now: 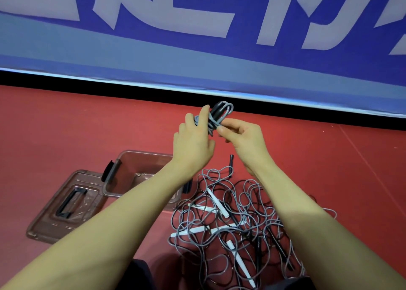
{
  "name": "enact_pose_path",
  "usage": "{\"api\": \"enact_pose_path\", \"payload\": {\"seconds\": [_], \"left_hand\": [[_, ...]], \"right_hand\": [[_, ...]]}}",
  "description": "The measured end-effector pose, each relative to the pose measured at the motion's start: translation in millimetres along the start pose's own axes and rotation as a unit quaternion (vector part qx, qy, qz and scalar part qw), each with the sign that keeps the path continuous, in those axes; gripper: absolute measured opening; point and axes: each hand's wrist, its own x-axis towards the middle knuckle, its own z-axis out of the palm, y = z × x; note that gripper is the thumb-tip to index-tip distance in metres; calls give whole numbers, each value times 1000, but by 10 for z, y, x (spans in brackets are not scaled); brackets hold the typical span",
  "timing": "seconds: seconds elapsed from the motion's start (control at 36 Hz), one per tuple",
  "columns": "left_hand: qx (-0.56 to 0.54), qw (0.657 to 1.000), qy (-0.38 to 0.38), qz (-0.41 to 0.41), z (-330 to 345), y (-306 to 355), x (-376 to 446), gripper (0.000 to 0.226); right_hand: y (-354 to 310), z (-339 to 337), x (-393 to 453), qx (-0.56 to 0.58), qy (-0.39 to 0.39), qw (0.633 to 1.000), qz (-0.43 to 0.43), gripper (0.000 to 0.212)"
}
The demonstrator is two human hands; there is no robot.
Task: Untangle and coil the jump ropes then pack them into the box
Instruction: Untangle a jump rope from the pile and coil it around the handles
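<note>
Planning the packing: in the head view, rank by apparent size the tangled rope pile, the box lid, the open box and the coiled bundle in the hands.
1. Tangled rope pile, largest.
2. Box lid and open box: look similar; the left forearm hides part of the box, so unranked.
3. Coiled bundle, smallest, though held farther from the camera.

A red floor [77,123] with a smooth, slightly matte surface fills the lower part of the view. A thin pale line [364,158] runs diagonally across it on the right. Behind stands a blue barrier [197,55] printed with large pale grey characters [167,6]. A black strip [109,87] runs along its base, with a bright edge just above.
</note>
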Motion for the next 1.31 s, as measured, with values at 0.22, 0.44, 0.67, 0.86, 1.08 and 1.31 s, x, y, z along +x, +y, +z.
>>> {"api": "enact_pose_path", "payload": {"seconds": [0.22, 0.44, 0.67, 0.86, 1.08, 1.31], "left_hand": [[-58, 998, 20, -23, -14, -44, 5, 46], [-284, 957, -26, -46, -33, -33, 13, 45], [-400, 898, -106, -150, 46, 19, 57, 41], [-353, 919, -97, -147, 78, -90, 33, 48], [-213, 977, -23, -17, 85, -54, -16, 62], [-158, 987, -6, -24, 48, -69, -12, 49]], "right_hand": [[40, -22, 7, 24, 15, 999, 39, 24], [87, 34, 51, 140, 96, 978, 123, 21], [49, 167, 69, 110, 61, 989, 75, 29], [28, 169, 71, 53, 75, 991, 99, 24], [15, 138, 115, 48, 98, 992, 69, 12], [38, 122, 57, -47, 23, 998, 29, 21]]}}
